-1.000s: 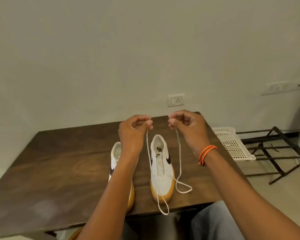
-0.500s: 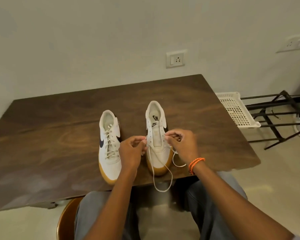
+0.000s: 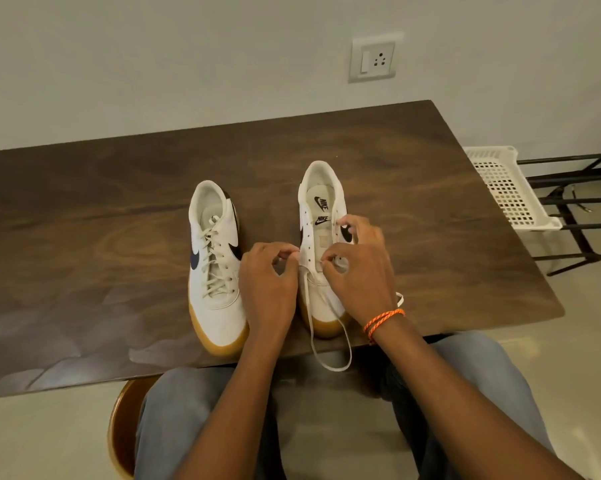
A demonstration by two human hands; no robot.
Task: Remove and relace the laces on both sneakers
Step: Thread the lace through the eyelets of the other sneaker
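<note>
Two white sneakers with gum soles stand side by side on the dark wooden table [image 3: 119, 209], toes toward me. The left sneaker [image 3: 216, 261] is fully laced. The right sneaker [image 3: 318, 216] has bare upper eyelets and a white lace [image 3: 330, 348] through its lowest holes; the lace loops over the table's front edge. My left hand [image 3: 269, 292] pinches the lace at the shoe's left side. My right hand [image 3: 358, 268], with an orange cord at the wrist, pinches the lace over the lower eyelets and covers the shoe's right flank.
A white perforated basket [image 3: 507, 188] sits on a black metal rack [image 3: 576, 209] right of the table. A wall socket [image 3: 372, 60] is on the wall behind. My knees and a brown round seat [image 3: 119, 431] are below the table's front edge.
Both hands came down from high above the table to the right sneaker's lower eyelets, drawing the lace with them. The camera tilted down. The sneakers stayed put.
</note>
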